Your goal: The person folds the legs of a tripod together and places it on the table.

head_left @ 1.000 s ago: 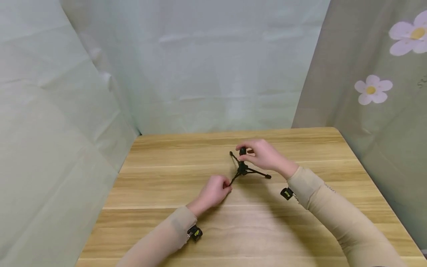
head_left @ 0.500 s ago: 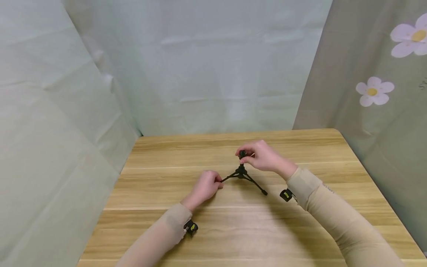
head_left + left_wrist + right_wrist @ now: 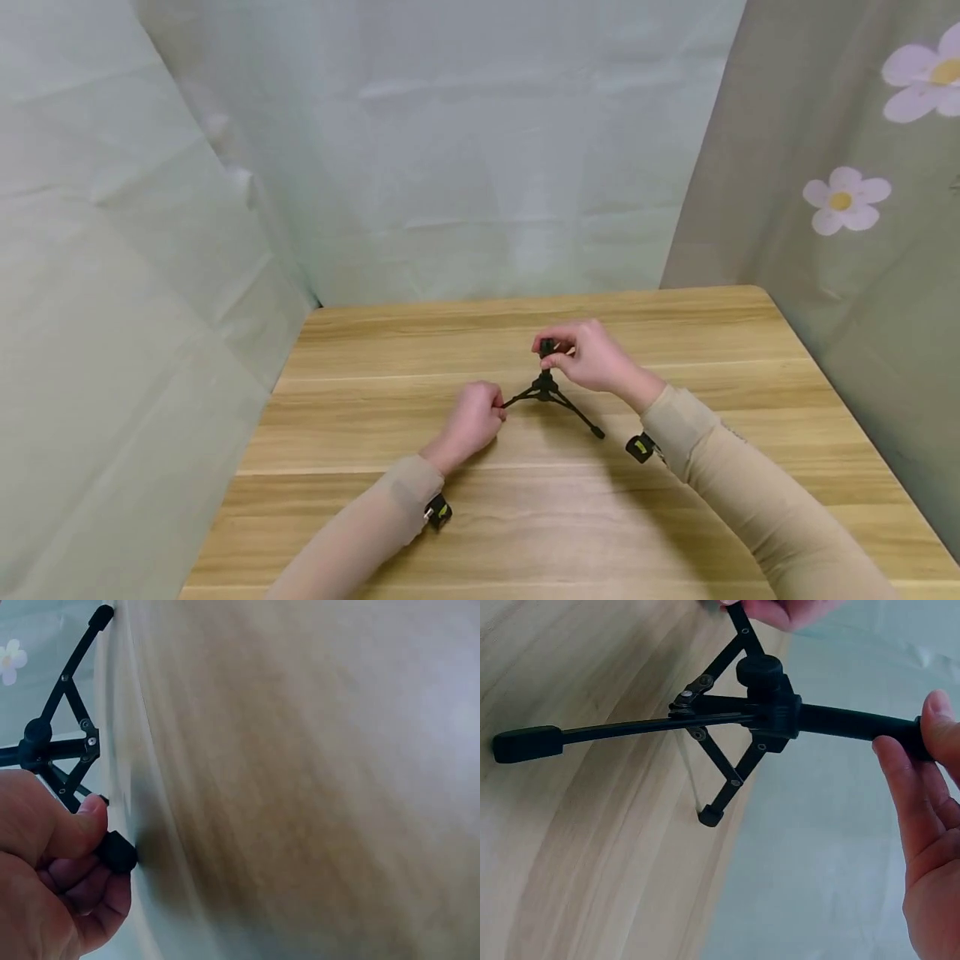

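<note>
A small black tripod [image 3: 544,385] stands on the wooden table with its legs spread and its post upright. My left hand [image 3: 474,417] pinches one leg near its foot; in the left wrist view the rubber foot [image 3: 118,853] sticks out past the thumb. At the top of the post, my right hand [image 3: 596,356] grips the black column between thumb and fingers. The right wrist view shows the hub with a round knob [image 3: 759,673], hinged braces and a leg [image 3: 656,725] ending in a thick foot. Fingers partly hide the column's top.
The wooden table [image 3: 360,508] spreads around the tripod. Pale cloth [image 3: 480,150] hangs behind it and on both sides, with printed flowers [image 3: 846,201] on the right. A small black device [image 3: 640,447] is strapped at the right cuff, another [image 3: 438,512] at the left.
The tripod has turned about its post; its left leg swung out leftward with my left hand and the right leg swung toward the front. In the last half second it has barely moved.
</note>
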A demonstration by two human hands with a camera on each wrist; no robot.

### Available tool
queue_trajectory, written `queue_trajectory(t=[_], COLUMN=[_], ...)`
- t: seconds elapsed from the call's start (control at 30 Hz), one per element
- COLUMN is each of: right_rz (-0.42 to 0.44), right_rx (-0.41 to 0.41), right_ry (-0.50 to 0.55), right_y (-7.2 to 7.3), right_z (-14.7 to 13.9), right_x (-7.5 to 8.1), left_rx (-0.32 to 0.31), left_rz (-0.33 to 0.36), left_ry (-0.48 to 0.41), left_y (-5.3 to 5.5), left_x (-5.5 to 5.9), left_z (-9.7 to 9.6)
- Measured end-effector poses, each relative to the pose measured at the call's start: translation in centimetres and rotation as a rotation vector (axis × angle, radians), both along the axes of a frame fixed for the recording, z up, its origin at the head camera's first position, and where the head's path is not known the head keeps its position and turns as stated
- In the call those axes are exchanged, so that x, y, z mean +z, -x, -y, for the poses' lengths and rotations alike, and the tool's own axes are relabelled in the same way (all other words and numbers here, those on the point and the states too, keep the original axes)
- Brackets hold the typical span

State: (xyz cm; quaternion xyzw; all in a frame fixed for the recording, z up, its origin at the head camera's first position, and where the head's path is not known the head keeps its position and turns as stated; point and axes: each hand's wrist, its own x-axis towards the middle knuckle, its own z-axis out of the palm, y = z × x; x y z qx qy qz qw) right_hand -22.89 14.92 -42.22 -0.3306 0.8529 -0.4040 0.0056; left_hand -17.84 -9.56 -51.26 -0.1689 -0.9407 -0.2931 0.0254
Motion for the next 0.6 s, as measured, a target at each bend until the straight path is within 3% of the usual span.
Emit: queue_trajectory(t=[0.13,0.23,0.43,0.6], right_rz=[-0.006,-0.007,-0.005,0.049], right_rx=[-0.005,0.004,0.044,0.07], right_ry=[0.009,-0.008,-0.005,-0.003], right_y=[-0.3,-0.5,-0.5,-0.4], right_z=[-0.2,-0.2,0.3,-0.2], right_x=[-0.4,-0.5,-0.2,-0.1], left_rx=[-0.044,-0.062,-0.066,-0.055], left_rz=[-0.008,0.024,0.065,0.11], left_ry=[-0.008,-0.01,0.031,0.018], left_y=[-0.4,-0.8,-0.9,-0.7], left_x=[-0.3,-0.4,-0.2,0.2], left_z=[0.4,1.3,2.3,2.8])
